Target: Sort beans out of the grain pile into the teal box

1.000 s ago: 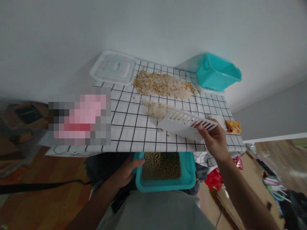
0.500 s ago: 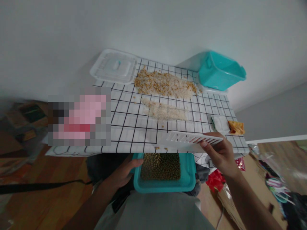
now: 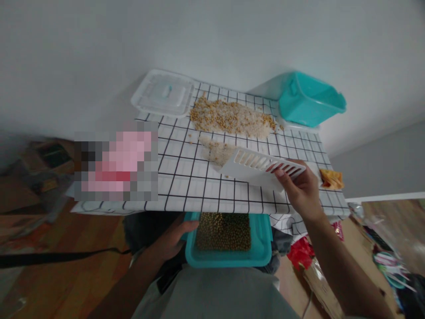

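Observation:
My right hand (image 3: 303,190) grips a white slotted plastic plate (image 3: 255,170) by its right end, fingers through or behind the slots. Tilted over the checked cloth, the plate covers part of a thin patch of rice-like grains (image 3: 215,151). Farther back lies a heap of yellow beans mixed with pale grains (image 3: 229,116). Below the table's front edge, my left hand (image 3: 177,235) closes on the left rim of a teal container (image 3: 262,252) resting at my lap. Yellowish and darker greenish beans (image 3: 226,235) lie inside it.
On the table (image 3: 186,190) stand a clear lid (image 3: 162,93) at back left and another teal container (image 3: 310,99) at back right. An orange crumpled wrapper (image 3: 332,178) lies at the right edge. Something pink (image 3: 122,155) at left is pixelated. Red packaging (image 3: 300,252) lies below right.
My right hand has moved the slotted plate from the table's front edge back over the rice patch. The white packet at right is now hidden behind my hand. My left hand stays on the container.

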A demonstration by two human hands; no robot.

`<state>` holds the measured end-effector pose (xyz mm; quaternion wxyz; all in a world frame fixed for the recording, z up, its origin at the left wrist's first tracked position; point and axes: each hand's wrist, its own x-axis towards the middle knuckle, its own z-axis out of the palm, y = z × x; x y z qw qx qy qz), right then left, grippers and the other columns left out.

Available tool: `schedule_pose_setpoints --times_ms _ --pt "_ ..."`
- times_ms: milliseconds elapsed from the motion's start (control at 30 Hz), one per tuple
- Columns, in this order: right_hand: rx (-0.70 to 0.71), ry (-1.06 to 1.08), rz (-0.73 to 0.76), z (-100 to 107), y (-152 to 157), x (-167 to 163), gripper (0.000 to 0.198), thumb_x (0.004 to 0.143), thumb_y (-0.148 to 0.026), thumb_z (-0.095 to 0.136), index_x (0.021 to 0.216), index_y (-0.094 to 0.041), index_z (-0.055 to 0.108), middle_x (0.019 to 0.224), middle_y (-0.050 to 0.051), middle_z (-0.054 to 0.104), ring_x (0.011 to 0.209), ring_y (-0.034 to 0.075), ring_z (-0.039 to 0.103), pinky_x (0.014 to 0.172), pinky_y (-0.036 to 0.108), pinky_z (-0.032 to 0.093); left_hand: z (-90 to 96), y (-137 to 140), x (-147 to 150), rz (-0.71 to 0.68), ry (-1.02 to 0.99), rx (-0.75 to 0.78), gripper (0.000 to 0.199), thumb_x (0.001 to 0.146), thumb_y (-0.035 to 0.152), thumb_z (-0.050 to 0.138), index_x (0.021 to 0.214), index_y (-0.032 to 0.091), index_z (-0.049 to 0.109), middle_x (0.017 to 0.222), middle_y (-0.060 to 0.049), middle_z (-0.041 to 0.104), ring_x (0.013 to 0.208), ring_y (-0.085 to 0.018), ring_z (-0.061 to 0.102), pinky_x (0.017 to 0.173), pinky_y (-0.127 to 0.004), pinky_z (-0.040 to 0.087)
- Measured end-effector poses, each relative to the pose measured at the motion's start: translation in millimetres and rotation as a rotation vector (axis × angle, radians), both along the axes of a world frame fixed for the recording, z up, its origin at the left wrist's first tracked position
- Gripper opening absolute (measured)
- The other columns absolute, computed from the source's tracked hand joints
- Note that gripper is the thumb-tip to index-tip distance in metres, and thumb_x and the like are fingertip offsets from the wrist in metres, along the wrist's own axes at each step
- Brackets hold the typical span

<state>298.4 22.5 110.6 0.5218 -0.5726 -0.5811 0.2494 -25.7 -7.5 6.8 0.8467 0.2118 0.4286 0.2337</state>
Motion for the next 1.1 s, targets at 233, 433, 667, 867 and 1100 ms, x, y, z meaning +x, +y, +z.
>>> schedule_pose_setpoints --times_ms 233,433,667,867,1100 --pt "-0.010 -0.048 0.067 7 -15 -3 0.015 0.086 -0.020 0.069 0.100 -0.026 0.068 0.088 -0.001 0.071 0.074 0.010 0.064 0.065 0.021 0.051 -0.8 0 0 0.024 -0.057 0.010 0.041 0.080 0.026 0.068 0.120 0.019 0.065 0.102 -0.009 0.079 0.094 -0.029 0.074 0.084 -0.038 0.057" --pt "-0.022 -0.108 0.083 8 -41 -6 0.018 0.085 -0.016 0.068 0.100 -0.027 0.068 0.087 -0.001 0.071 0.075 0.011 0.066 0.065 0.020 0.053 1.7 3 1 -0.001 -0.062 0.033 0.038 0.080 0.027 0.067 0.116 0.017 0.069 0.096 -0.009 0.079 0.082 -0.028 0.075 0.077 -0.039 0.058" --pt "-0.070 -0.110 0.090 3 -72 -10 0.022 0.085 -0.015 0.067 0.103 -0.027 0.068 0.090 -0.001 0.071 0.075 0.011 0.067 0.063 0.020 0.055 2.7 5 0 -0.005 -0.078 0.071 0.033 0.081 0.026 0.066 0.112 0.018 0.071 0.100 -0.008 0.079 0.093 -0.029 0.073 0.086 -0.040 0.055" --pt "-0.090 -0.136 0.086 6 -84 -10 0.022 0.085 -0.015 0.067 0.104 -0.026 0.069 0.093 0.002 0.072 0.078 0.014 0.069 0.064 0.023 0.056 0.5 3 -4 0.009 -0.107 0.032 0.036 0.080 0.027 0.068 0.114 0.018 0.070 0.097 -0.009 0.080 0.092 -0.030 0.073 0.088 -0.042 0.055" --pt "0.130 -0.060 -0.159 15 -18 -17 0.015 0.084 -0.025 0.070 0.098 -0.023 0.067 0.085 0.003 0.071 0.076 0.016 0.067 0.068 0.029 0.054 1.6 -1 -24 0.043 -0.053 0.042 0.035 0.083 0.024 0.067 0.117 0.021 0.068 0.111 -0.008 0.077 0.105 -0.029 0.070 0.089 -0.038 0.055"
